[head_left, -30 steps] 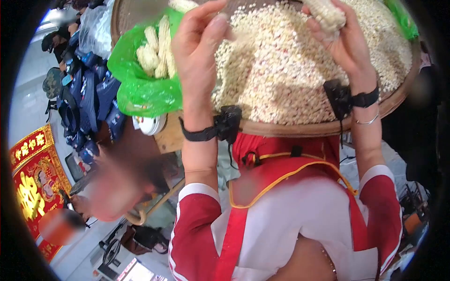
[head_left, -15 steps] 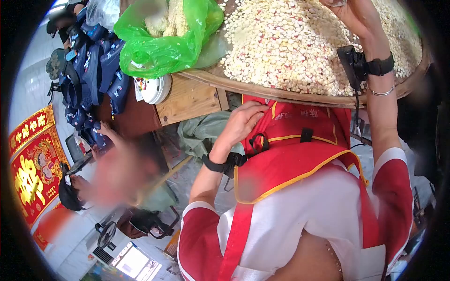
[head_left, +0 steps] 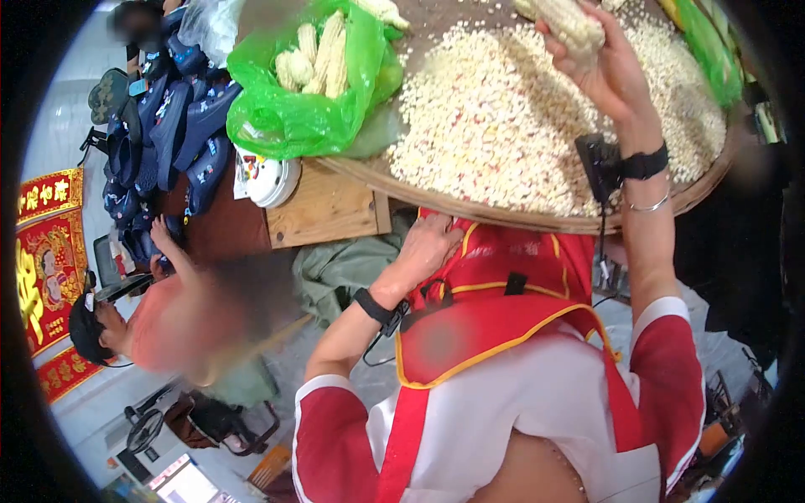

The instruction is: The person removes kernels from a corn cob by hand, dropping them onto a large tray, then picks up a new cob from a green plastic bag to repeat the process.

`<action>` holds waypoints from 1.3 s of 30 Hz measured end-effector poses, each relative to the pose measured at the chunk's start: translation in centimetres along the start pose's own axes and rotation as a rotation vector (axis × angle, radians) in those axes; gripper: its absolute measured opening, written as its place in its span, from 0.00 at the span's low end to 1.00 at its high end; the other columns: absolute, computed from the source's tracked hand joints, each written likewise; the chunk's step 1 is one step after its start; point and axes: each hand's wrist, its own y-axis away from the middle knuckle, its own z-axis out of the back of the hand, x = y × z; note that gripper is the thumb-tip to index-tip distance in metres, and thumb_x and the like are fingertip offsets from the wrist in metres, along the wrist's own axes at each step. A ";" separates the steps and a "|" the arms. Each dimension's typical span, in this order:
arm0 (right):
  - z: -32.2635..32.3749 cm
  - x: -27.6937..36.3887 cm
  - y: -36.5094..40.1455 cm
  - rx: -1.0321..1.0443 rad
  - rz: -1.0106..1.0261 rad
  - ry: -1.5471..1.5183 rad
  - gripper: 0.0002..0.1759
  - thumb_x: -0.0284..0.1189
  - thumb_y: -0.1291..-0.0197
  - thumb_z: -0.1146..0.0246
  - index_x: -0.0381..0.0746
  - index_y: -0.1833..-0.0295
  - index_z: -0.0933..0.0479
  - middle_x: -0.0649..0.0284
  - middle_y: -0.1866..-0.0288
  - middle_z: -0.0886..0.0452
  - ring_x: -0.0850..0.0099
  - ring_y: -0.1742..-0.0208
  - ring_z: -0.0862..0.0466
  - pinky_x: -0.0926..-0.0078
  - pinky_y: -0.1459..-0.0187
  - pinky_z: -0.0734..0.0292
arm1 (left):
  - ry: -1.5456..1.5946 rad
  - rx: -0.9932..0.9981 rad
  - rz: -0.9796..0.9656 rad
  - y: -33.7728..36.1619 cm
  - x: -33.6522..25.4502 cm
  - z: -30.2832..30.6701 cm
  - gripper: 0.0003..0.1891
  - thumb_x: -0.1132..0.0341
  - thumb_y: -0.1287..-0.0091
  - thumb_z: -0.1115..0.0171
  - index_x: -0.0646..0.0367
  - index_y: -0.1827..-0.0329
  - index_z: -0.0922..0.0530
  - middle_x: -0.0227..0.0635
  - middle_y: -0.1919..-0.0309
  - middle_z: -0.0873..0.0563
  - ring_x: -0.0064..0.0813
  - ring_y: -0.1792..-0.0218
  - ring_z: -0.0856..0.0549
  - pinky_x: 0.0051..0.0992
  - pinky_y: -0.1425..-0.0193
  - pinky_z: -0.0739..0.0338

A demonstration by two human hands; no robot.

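Note:
My right hand [head_left: 604, 75] is raised over the large round tray [head_left: 503, 220], its fingers closed around a pale corn cob [head_left: 579, 27]. Below it, a wide heap of loose corn kernels [head_left: 478, 117], mostly cream with some reddish ones, covers much of the tray. My left hand [head_left: 429, 251] is low, just outside the near rim, with curled fingers against the red apron [head_left: 520, 260]. Its fingertips are partly hidden, and it seems to grip the apron cloth. To the left, an open green plastic bag [head_left: 251, 126] holds several pale cobs [head_left: 335, 63].
A white round container [head_left: 281, 186] stands beside a wooden box [head_left: 323, 210]. Many dark blue clogs [head_left: 168, 126] are piled at left, where another person [head_left: 159, 327] reaches toward them. Another green bag [head_left: 713, 59] lies at the tray's right edge. More cobs lie at the far side.
The view has shifted, showing more of the tray's far side. My right hand has come lower in view with the cob now visible. My left hand stays at the apron.

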 end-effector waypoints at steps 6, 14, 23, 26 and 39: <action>-0.2 1.8 1.2 0.037 -0.070 -0.120 0.25 0.40 0.37 0.53 0.30 0.42 0.36 0.56 0.57 0.24 0.75 0.65 0.24 0.84 0.67 0.27 | 0.120 0.001 0.104 -0.7 -0.9 2.8 0.06 0.68 0.46 0.41 0.59 0.68 0.26 0.44 0.66 0.24 0.47 0.63 0.23 0.38 0.61 0.28; 0.2 3.9 3.5 -0.129 -0.023 -0.211 0.28 0.38 0.38 0.50 0.27 0.41 0.40 0.53 0.57 0.25 0.71 0.65 0.24 0.80 0.68 0.27 | 0.400 -0.174 0.096 -6.4 -2.3 11.6 0.07 0.69 0.41 0.41 0.62 0.63 0.24 0.39 0.73 0.21 0.34 0.70 0.21 0.27 0.66 0.27; -0.4 5.8 7.2 -0.120 0.015 -0.315 0.25 0.38 0.36 0.52 0.28 0.43 0.37 0.51 0.57 0.25 0.69 0.64 0.26 0.78 0.68 0.29 | -0.091 0.032 0.078 -16.7 0.7 9.2 0.20 0.61 0.40 0.45 0.58 0.46 0.30 0.47 0.55 0.24 0.43 0.58 0.22 0.35 0.55 0.26; -0.7 5.8 8.1 -0.094 0.021 -0.326 0.25 0.38 0.36 0.52 0.28 0.43 0.38 0.51 0.57 0.25 0.69 0.65 0.25 0.78 0.68 0.29 | -0.205 0.195 0.098 -17.5 -1.2 7.7 0.25 0.58 0.41 0.44 0.53 0.41 0.35 0.47 0.50 0.28 0.50 0.53 0.25 0.41 0.53 0.26; -1.8 5.0 10.7 -0.225 -0.009 -0.206 0.24 0.38 0.35 0.54 0.30 0.42 0.38 0.52 0.56 0.23 0.70 0.67 0.23 0.78 0.70 0.29 | -0.367 0.537 0.005 -15.0 0.6 11.4 0.23 0.63 0.42 0.47 0.34 0.41 0.32 0.42 0.53 0.26 0.46 0.52 0.23 0.39 0.53 0.24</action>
